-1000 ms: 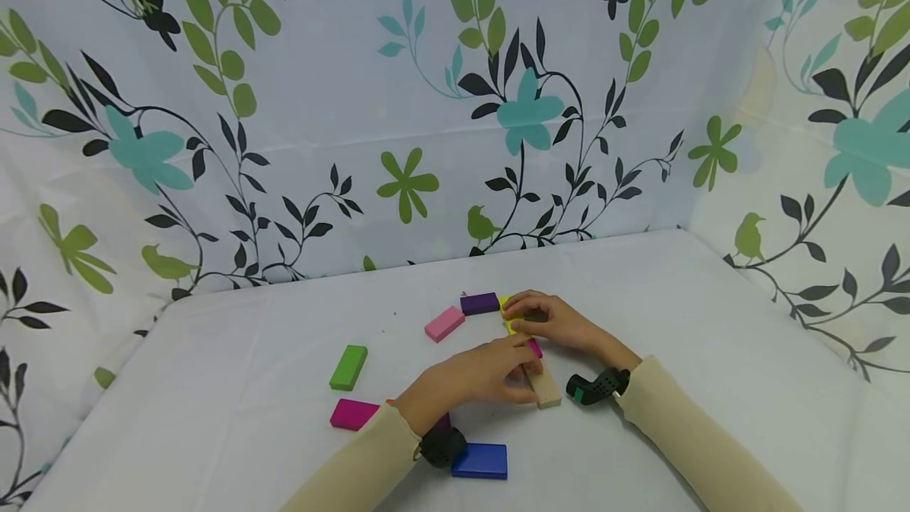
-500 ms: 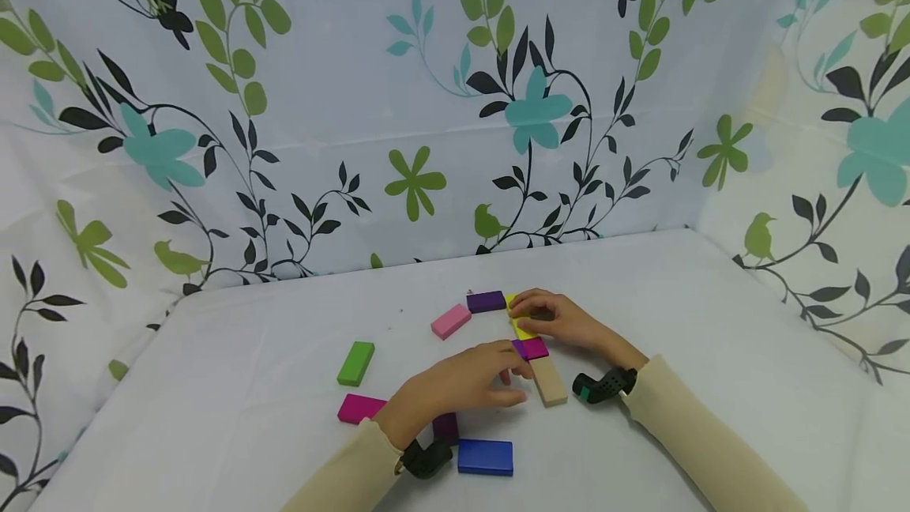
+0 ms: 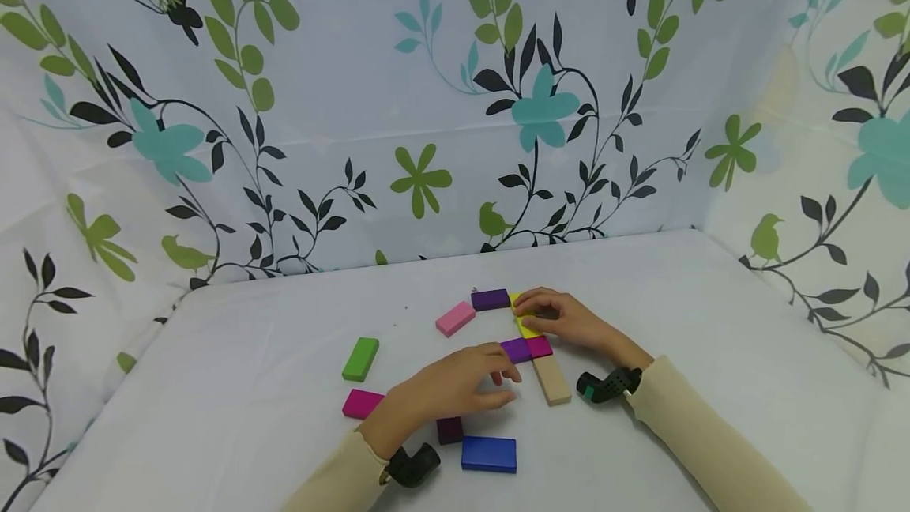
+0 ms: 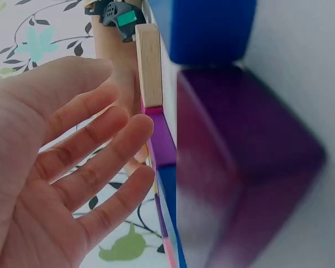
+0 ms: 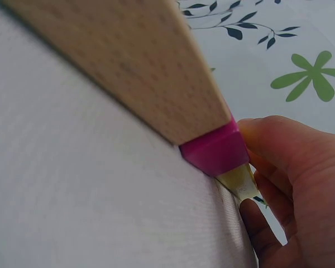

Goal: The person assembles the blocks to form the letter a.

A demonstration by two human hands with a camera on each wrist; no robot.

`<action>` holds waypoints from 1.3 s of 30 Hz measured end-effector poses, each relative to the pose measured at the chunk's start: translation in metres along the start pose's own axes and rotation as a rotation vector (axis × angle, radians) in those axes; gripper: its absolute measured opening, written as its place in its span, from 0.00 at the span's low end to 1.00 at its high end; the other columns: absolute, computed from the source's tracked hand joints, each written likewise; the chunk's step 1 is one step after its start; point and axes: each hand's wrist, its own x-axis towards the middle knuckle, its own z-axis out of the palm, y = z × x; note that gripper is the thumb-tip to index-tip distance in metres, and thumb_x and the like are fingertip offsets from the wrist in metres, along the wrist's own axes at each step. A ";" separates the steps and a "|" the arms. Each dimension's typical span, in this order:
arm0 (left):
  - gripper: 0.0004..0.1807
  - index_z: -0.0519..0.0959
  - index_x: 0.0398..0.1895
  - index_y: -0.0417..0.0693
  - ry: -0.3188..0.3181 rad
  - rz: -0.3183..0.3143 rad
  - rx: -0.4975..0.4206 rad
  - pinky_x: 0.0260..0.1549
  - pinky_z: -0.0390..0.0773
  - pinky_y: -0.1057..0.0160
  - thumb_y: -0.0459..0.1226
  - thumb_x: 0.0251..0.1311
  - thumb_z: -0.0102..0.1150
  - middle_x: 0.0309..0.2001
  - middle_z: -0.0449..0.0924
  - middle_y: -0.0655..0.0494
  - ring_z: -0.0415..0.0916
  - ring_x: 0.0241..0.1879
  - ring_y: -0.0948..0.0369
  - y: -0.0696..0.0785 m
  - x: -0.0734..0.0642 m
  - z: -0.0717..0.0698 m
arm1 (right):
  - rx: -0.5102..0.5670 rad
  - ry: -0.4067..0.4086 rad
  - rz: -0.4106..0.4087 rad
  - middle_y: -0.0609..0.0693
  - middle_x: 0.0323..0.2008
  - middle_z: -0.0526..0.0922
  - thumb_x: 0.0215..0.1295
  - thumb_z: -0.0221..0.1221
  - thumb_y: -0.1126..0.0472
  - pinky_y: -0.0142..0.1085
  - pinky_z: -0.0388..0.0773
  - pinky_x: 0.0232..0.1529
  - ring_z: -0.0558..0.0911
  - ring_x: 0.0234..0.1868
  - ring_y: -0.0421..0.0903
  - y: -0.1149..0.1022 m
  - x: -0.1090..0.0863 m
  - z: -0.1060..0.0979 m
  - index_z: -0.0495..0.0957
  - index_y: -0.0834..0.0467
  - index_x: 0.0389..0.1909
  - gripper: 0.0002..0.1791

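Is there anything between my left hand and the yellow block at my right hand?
Yes. In the head view, the bright purple block lies just beyond your left hand, toward the yellow block, with a magenta block beside it. Both look low, so reaching over seems possible.

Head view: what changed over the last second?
The left hand drew back leftward from the wooden block, uncovering the violet block and more of the maroon block; whether it let go of anything is hidden. Slight whole-picture shift: camera. Unchanged: the right hand at the yellow block; the wooden block in place.
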 end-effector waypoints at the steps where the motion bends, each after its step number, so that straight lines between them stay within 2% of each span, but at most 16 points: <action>1: 0.13 0.82 0.50 0.49 0.007 -0.006 -0.003 0.44 0.74 0.73 0.41 0.65 0.60 0.48 0.77 0.58 0.75 0.44 0.68 0.000 -0.002 -0.001 | -0.001 0.002 -0.001 0.54 0.59 0.76 0.67 0.61 0.61 0.51 0.67 0.64 0.71 0.65 0.55 0.000 0.000 0.000 0.82 0.57 0.51 0.13; 9: 0.13 0.81 0.51 0.48 0.048 -0.028 -0.036 0.49 0.76 0.67 0.42 0.67 0.58 0.48 0.77 0.56 0.75 0.45 0.64 -0.009 -0.022 -0.006 | -0.012 0.005 -0.006 0.55 0.59 0.76 0.68 0.60 0.60 0.52 0.68 0.63 0.70 0.65 0.56 -0.001 0.000 0.001 0.81 0.58 0.51 0.13; 18: 0.13 0.81 0.51 0.49 0.085 -0.048 0.022 0.53 0.75 0.65 0.43 0.68 0.57 0.48 0.77 0.59 0.75 0.47 0.64 -0.019 -0.039 -0.008 | -0.022 0.018 0.010 0.54 0.59 0.76 0.67 0.61 0.60 0.51 0.68 0.63 0.70 0.65 0.56 -0.003 -0.002 0.002 0.82 0.56 0.50 0.13; 26: 0.13 0.82 0.50 0.49 0.111 -0.124 -0.017 0.53 0.76 0.62 0.43 0.67 0.59 0.45 0.77 0.60 0.75 0.47 0.64 -0.027 -0.055 -0.011 | -0.015 0.007 0.019 0.55 0.60 0.75 0.67 0.61 0.59 0.51 0.67 0.64 0.69 0.66 0.57 -0.002 -0.001 0.001 0.81 0.57 0.51 0.13; 34: 0.13 0.81 0.50 0.48 0.137 -0.165 -0.037 0.51 0.77 0.59 0.42 0.67 0.59 0.45 0.77 0.58 0.76 0.48 0.61 -0.039 -0.069 -0.014 | -0.022 0.003 -0.003 0.55 0.59 0.75 0.68 0.60 0.60 0.52 0.68 0.63 0.70 0.65 0.57 0.000 -0.001 0.002 0.81 0.56 0.51 0.13; 39: 0.12 0.81 0.49 0.49 0.202 -0.186 -0.050 0.49 0.79 0.58 0.42 0.66 0.59 0.45 0.77 0.58 0.75 0.48 0.59 -0.047 -0.078 -0.019 | -0.020 0.004 0.004 0.55 0.59 0.76 0.68 0.60 0.60 0.52 0.68 0.63 0.69 0.65 0.57 -0.001 0.000 0.001 0.81 0.56 0.51 0.13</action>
